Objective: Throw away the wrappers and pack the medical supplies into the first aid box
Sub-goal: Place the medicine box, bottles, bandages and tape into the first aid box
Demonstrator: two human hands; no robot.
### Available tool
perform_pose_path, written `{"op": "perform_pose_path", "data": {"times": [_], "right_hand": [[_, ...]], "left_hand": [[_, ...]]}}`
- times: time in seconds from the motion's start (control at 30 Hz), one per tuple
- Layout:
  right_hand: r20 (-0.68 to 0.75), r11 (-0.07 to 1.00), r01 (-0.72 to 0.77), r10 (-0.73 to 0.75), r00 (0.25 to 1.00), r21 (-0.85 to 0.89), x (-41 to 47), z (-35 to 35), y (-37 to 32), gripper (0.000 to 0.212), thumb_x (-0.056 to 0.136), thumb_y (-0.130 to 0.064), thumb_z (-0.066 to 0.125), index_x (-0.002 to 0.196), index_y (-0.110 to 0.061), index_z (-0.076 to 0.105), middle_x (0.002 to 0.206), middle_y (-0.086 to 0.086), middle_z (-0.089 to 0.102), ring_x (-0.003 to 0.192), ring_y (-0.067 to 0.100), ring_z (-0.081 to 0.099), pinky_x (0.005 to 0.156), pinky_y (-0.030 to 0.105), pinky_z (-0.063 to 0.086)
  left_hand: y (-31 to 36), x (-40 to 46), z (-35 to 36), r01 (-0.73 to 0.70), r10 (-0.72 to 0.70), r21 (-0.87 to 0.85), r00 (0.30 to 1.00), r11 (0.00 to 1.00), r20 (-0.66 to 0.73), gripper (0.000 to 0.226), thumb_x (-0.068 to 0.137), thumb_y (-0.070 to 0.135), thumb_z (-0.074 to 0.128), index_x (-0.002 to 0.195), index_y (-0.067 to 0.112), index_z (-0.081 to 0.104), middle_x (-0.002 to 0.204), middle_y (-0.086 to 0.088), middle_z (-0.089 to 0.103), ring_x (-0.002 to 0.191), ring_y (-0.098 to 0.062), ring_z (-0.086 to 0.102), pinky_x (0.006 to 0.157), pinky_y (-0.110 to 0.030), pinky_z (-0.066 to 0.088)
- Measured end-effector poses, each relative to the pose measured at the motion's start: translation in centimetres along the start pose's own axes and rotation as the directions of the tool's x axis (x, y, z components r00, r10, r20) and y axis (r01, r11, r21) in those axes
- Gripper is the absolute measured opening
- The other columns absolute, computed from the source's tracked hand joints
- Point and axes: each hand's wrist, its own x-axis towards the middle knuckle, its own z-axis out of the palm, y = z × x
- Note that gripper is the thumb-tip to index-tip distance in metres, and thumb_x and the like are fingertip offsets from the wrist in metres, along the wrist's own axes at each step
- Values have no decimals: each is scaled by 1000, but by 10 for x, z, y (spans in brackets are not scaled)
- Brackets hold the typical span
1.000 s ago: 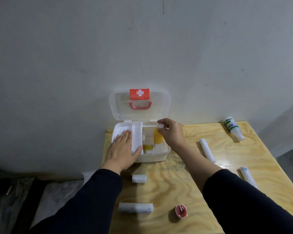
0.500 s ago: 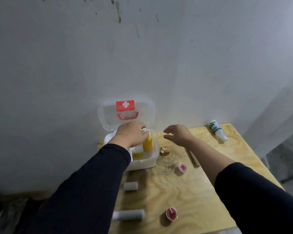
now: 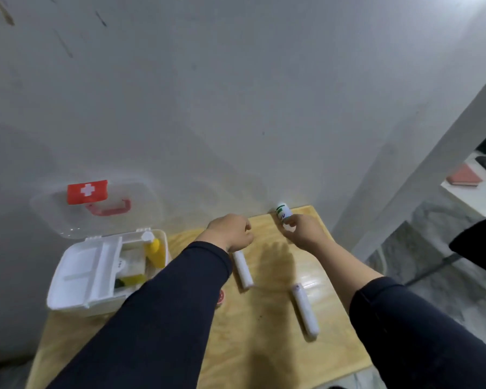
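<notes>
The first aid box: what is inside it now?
Inside the open box a yellow bottle with a white cap stands at the back right, and a white tray fills the left side. Something yellow lies lower down; the left sleeve covers the front right corner.

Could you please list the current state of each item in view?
White plastic first aid box: open, lid up.
Yellow bottle: inside box.
White green-labelled bottle: gripped by right hand.
Left hand: closed, contents unseen.
Two white rolls: lying on wooden table.
</notes>
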Motion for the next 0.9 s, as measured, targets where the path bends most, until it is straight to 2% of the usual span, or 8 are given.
{"op": "perform_pose_path", "data": {"times": [0.1, 0.17, 0.27, 0.43, 0.67, 0.8, 0.83, 0.9], "right_hand": [[-27, 999, -47, 48, 998, 16, 13, 5, 19, 46, 87, -23, 61, 130, -9, 53, 129, 13, 60, 117, 29, 57, 91, 31, 46], [-27, 994, -92, 94, 995, 56, 22, 12, 27, 49, 85, -20, 63, 132, -11, 49, 128, 12, 59, 114, 29, 58, 83, 29, 45], [-74, 982, -122, 134, 988, 143, 32, 27, 31, 43, 85, -18, 63, 125, -11, 47, 123, 12, 58, 106, 31, 59, 73, 28, 38], [-163, 954, -155, 201, 966, 257, 40, 37, 40, 34, 83, 1, 49, 115, -12, 51, 112, 11, 64, 95, 31, 60, 70, 30, 39], [-381, 933, 88, 55, 923, 348, 36, 5, 33, 34, 86, -9, 60, 120, -14, 61, 114, 7, 67, 107, 24, 59, 90, 28, 43], [-338, 888, 142, 16, 941, 437, 29, -1, 18, 33, 89, -8, 58, 122, -13, 60, 107, 6, 67, 78, 13, 60, 65, 7, 43], [-328, 876, 156, 2, 945, 456, 26, 0, 13, 33, 90, -8, 58, 123, -13, 60, 106, 6, 66, 79, 13, 62, 66, 6, 45], [-316, 864, 200, -50, 947, 462, 20, 2, 1, 34, 90, -10, 60, 123, -14, 60, 112, 7, 68, 98, 20, 66, 83, 19, 51]], "left_hand": [[15, 21, 12, 2, -2, -3, 1000, 1000, 30, 47, 96, 42, 42, 137, 22, 53, 139, 2, 56, 123, -22, 55, 98, -38, 49], [20, 33, 22, 17, -16, -14, 999, 1000, 46, 47, 95, 44, 43, 135, 23, 54, 138, 3, 57, 121, -22, 56, 96, -37, 50], [22, 45, 35, 42, -41, -17, 998, 999, 50, 47, 93, 45, 43, 134, 24, 56, 136, 3, 58, 119, -22, 57, 92, -35, 52], [24, 52, 41, 76, -74, -26, 995, 997, 63, 48, 94, 44, 43, 134, 22, 56, 135, 0, 60, 118, -25, 58, 93, -37, 52], [32, 47, 27, 91, -90, -22, 995, 996, 48, 50, 95, 46, 43, 137, 21, 54, 139, 2, 56, 124, -23, 54, 98, -39, 50], [37, 34, 19, 78, -77, -23, 997, 997, 16, 49, 95, 45, 43, 137, 22, 54, 139, 2, 56, 124, -23, 54, 99, -38, 49], [35, 29, 17, 82, -82, -22, 997, 996, 8, 48, 95, 45, 43, 136, 22, 54, 138, 2, 57, 123, -23, 55, 98, -39, 49], [28, 16, 12, 104, -104, -22, 995, 994, -5, 48, 95, 44, 43, 135, 21, 55, 136, 1, 58, 121, -24, 56, 97, -39, 50]]}}
